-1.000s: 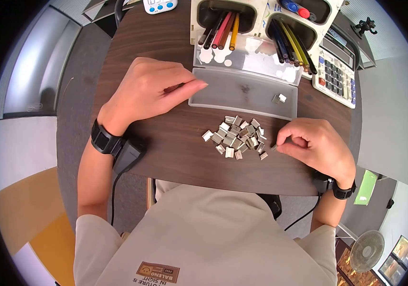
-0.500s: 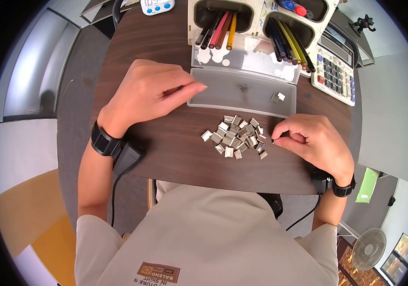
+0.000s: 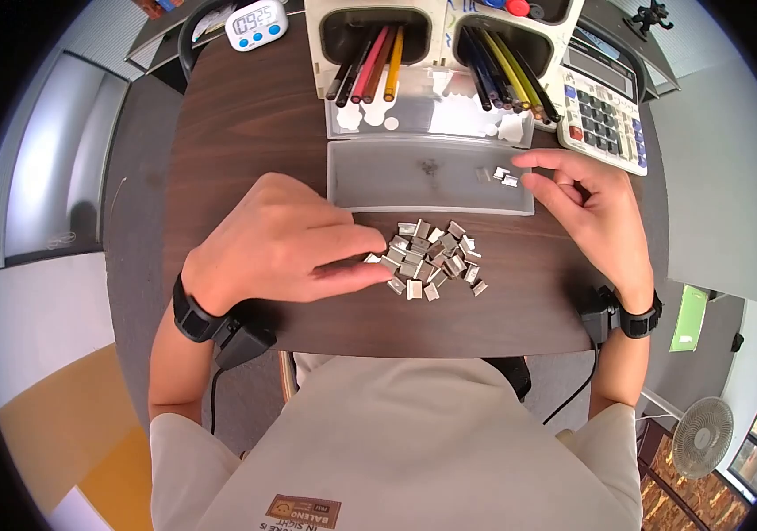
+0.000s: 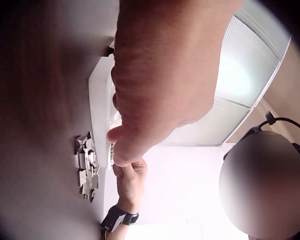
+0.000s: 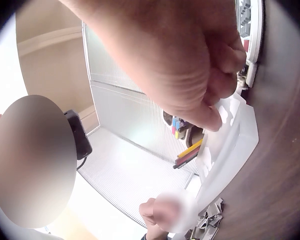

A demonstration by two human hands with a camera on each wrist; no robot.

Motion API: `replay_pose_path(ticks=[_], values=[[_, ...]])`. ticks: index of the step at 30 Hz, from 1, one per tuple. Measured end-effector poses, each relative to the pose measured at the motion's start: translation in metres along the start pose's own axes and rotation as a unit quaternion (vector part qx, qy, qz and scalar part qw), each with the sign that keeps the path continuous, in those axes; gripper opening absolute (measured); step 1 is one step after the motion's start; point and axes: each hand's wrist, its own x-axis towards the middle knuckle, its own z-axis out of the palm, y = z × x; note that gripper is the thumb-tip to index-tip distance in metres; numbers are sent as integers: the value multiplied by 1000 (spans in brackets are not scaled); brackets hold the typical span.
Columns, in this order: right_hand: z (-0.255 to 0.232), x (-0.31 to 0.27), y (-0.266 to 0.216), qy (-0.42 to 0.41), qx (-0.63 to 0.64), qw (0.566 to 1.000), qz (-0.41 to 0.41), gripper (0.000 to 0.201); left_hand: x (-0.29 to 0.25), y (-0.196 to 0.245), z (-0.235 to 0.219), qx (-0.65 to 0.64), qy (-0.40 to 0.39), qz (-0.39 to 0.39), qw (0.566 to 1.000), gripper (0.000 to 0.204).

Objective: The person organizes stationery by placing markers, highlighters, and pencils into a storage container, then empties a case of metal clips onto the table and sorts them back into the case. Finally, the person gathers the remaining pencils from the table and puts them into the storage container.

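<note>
A pile of small silver metal clips (image 3: 431,258) lies on the dark wooden table. My left hand (image 3: 285,243) is at the pile's left edge, thumb and index finger apart with a clip showing between their tips. Behind the pile sits a shallow, translucent plastic case (image 3: 378,181), its lid folded back. A few clips (image 3: 506,179) lie at the right end of its tray. Over that end is my right hand (image 3: 604,208), thumb and index finger spread beside those clips. The right wrist view has the right hand (image 5: 190,70) above the case (image 5: 247,132).
A pen organizer (image 3: 445,40) with colored pencils (image 3: 378,66) stands behind the case, pencils leaning over the lid. To its right lies a calculator (image 3: 604,124). A white timer (image 3: 257,25) is at the back left. The table's front edge runs close to the torso.
The left hand has come down toward the front, to the pile. The right hand has moved from beside the pile back to the case, its pinch opened; another clip now lies in the tray.
</note>
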Motion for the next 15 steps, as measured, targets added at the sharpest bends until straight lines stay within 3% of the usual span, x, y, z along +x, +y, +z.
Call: replay_pose_path(ticks=[2, 4, 7, 15], values=[[-2, 1, 0, -26, -37, 999, 22, 22, 0, 3, -1, -5, -16, 0, 1000, 27], [5, 1, 8, -16, -48, 997, -50, 23, -2, 4, -1, -19, -43, -9, 999, 31], [1, 1, 2, -66, -82, 993, -51, 24, -2, 5, -4, -34, -68, -19, 997, 33], [4, 3, 3, -39, -38, 997, -47, 24, -5, 5, -4, -15, -120, -42, 992, 26]])
